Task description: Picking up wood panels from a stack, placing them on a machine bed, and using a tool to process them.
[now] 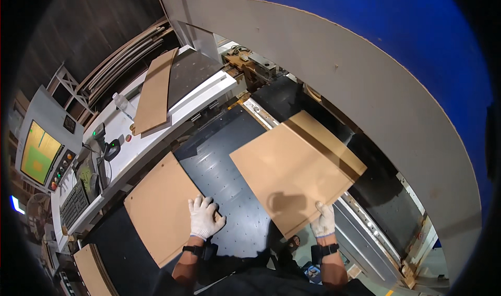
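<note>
My right hand [323,220], in a white knit glove, grips the near edge of a light brown board [292,173], thumb on top and fingers hidden beneath. The board is tilted over the black machine bed, with a dark shadow on it. Beyond its far right side shows another brown board [329,139], partly covered. My left hand [205,217], gloved alike, lies with spread fingers on the right edge of a second light brown panel [164,207]. This panel lies on the black bed [224,160] and has small holes near its left edge.
A white bench [182,110] at the left bears a long brown offcut [156,90], a clear bottle [121,102], scanners, a keyboard [74,203] and a monitor [40,152]. A blue and grey machine housing [334,61] arches across the right. Stacked boards [94,270] stand lower left.
</note>
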The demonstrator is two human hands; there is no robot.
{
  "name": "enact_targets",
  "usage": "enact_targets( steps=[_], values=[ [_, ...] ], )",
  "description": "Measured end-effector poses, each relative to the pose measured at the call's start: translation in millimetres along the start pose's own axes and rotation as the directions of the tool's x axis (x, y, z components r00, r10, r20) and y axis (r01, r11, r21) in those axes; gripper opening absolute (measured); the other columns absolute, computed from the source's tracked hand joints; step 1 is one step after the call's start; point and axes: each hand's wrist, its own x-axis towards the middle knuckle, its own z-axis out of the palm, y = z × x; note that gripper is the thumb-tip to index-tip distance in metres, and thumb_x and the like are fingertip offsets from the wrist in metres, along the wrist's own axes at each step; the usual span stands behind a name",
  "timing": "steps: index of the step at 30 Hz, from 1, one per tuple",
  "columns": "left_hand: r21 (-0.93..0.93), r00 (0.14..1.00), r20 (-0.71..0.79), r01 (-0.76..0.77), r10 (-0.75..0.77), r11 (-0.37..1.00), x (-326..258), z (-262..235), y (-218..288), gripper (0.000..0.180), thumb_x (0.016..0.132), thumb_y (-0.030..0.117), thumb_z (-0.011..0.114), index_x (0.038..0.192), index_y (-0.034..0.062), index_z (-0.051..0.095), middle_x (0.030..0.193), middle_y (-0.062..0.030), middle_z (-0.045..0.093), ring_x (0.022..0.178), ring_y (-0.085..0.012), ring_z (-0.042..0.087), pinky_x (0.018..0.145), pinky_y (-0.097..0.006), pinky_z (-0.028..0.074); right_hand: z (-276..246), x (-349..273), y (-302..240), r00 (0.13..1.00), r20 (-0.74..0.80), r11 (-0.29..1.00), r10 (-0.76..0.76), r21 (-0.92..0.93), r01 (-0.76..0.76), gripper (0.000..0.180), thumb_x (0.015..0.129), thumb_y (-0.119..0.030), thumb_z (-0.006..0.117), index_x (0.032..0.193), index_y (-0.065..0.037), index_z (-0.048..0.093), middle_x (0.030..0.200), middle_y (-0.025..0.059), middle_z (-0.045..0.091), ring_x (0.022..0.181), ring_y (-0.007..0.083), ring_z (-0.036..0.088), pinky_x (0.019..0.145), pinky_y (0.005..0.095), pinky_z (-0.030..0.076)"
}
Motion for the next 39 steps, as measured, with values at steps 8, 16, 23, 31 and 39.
enact_targets(
  steps=[8, 16, 23, 31, 39],
  values=[
    [-0.032, 0.998, -0.039, 0.055, -0.057, 0.998, -35, -10, -8, 0.045, 0.069, 0.041, 0.078, 0.097, 0.0069, 0.073, 0.125, -0.0136, 0.059, 0.130, -0.0440, 0.045, 0.113, -0.066, 0.026, 21, 41, -21, 0.933, -0.225, 0.593, 0.282, -0.723, -0.354, 0.027, 0.098, -0.021, 0.068, 0.082, 0.000, 0.064, 0.069, 0.0122, 0.068, 0.057, 0.0187, 0.065, 0.050, 0.0303, 0.051],
    [-0.126, 0.977, -0.049, 0.200, -0.207, 0.972, -70, -24, 5, 0.075, 0.062, 0.041, 0.088, 0.125, 0.0079, 0.062, 0.136, -0.0209, 0.053, 0.132, -0.0433, 0.046, 0.116, -0.060, 0.028, 54, 33, -11, 0.813, 0.578, -0.404, 0.070, -0.729, 0.553, 0.048, 0.089, -0.039, 0.070, 0.125, -0.007, 0.067, 0.127, 0.0206, 0.065, 0.120, 0.0407, 0.060, 0.105, 0.0526, 0.045],
    [0.063, 0.823, -0.020, 0.567, -0.567, 0.821, -188, -5, 12, 0.092, 0.066, 0.042, 0.086, 0.142, 0.0062, 0.050, 0.148, -0.0250, 0.047, 0.140, -0.0471, 0.040, 0.120, -0.062, 0.023, 70, 115, 33, 0.613, 0.760, -0.572, 0.217, -0.410, 0.711, 0.051, 0.093, -0.041, 0.063, 0.136, -0.013, 0.062, 0.145, 0.0197, 0.055, 0.136, 0.0406, 0.048, 0.116, 0.0601, 0.032],
    [0.184, 0.856, -0.128, 0.517, -0.501, 0.836, -217, 25, -1, 0.080, 0.084, 0.041, 0.069, 0.152, 0.0073, 0.045, 0.159, -0.0253, 0.040, 0.147, -0.0489, 0.034, 0.124, -0.063, 0.018, 115, 212, 52, 0.610, 0.771, -0.546, 0.185, -0.435, 0.716, 0.047, 0.098, -0.043, 0.057, 0.136, -0.016, 0.064, 0.148, 0.0162, 0.054, 0.139, 0.0394, 0.047, 0.118, 0.0583, 0.031],
    [0.188, 0.849, -0.126, 0.528, -0.513, 0.828, -218, 27, 2, 0.067, 0.092, 0.037, 0.063, 0.151, 0.0079, 0.047, 0.159, -0.0249, 0.041, 0.147, -0.0484, 0.036, 0.123, -0.063, 0.021, 126, 247, 54, 0.593, 0.799, -0.524, 0.104, -0.463, 0.715, 0.039, 0.097, -0.039, 0.057, 0.126, -0.016, 0.070, 0.142, 0.0148, 0.061, 0.135, 0.0362, 0.052, 0.116, 0.0547, 0.034]
  ],
)
